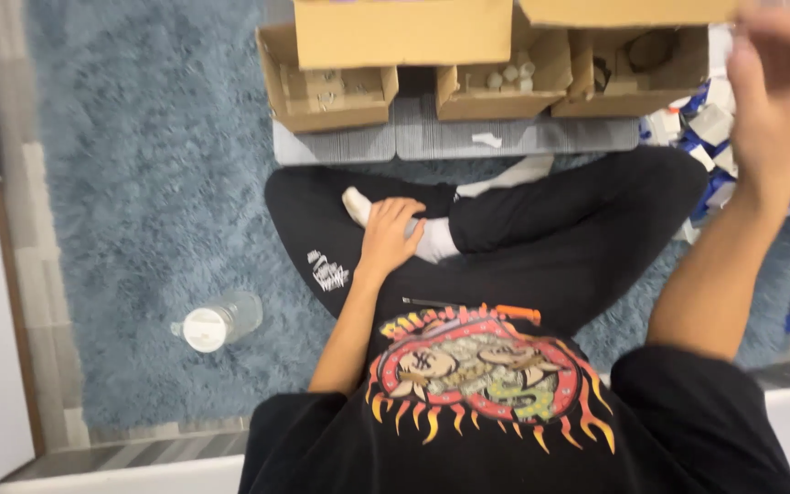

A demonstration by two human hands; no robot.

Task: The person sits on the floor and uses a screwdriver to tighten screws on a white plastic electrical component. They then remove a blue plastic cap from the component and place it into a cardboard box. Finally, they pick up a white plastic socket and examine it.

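Note:
I sit cross-legged in black trousers on a blue shag rug. My left hand rests flat on my ankle by a white sock, fingers apart and holding nothing. My right hand is raised at the upper right and blurred. It is close to the corner of a large cardboard box, and I cannot tell whether it grips anything. A thin tool with an orange handle lies in my lap.
Three open cardboard boxes holding small parts stand on a grey mat ahead. Another large box sits above them. Blue-and-white packages are piled at right. A clear bottle lies at left.

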